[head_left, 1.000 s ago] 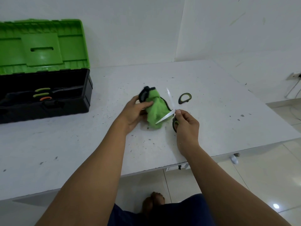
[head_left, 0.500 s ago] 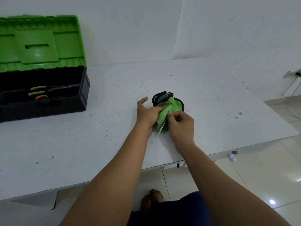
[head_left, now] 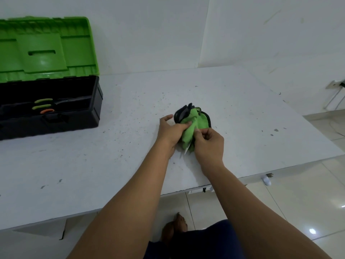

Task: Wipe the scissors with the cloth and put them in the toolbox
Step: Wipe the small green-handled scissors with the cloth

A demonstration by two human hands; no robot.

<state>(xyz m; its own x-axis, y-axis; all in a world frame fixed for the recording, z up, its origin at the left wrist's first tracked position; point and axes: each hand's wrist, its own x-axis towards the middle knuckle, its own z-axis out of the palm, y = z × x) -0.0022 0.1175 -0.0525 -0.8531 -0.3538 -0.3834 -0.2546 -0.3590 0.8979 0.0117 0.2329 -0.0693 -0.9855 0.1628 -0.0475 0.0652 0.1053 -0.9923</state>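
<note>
both my hands met over the middle of the white table [head_left: 233,101], a little toward its near edge. my left hand [head_left: 170,132] gripped the green cloth [head_left: 188,134] from the left, fingers curled into the bunched fabric and the thumb sticking up and away from it. my right hand [head_left: 209,144] came in from the right with its fingers curled, thumb and forefinger pinching at the cloth where it wrapped the scissors [head_left: 183,114]. the scissors were almost wholly swallowed by the cloth: only the dark handles poked out at the far end, above my left fingers, and a pale sliver of blade tip showed at the near end, between my two wrists. i could not tell whether the blades were together or apart inside the wrap. a dark-edged fold of the cloth curved out to the right, behind my right hand, lying on the table.

well off to the left, at the back of the table against the wall, the toolbox [head_left: 93,109] stood with its green lid [head_left: 46,49] swung up and leaning back. inside its black tray lay other tools, two with yellow-green handles [head_left: 43,103] and one with an orange loop [head_left: 47,110], side by side.

the table surface was speckled with small dark marks. below its near edge my bare foot [head_left: 175,230] rested on the pale floor tiles [head_left: 298,202].
</note>
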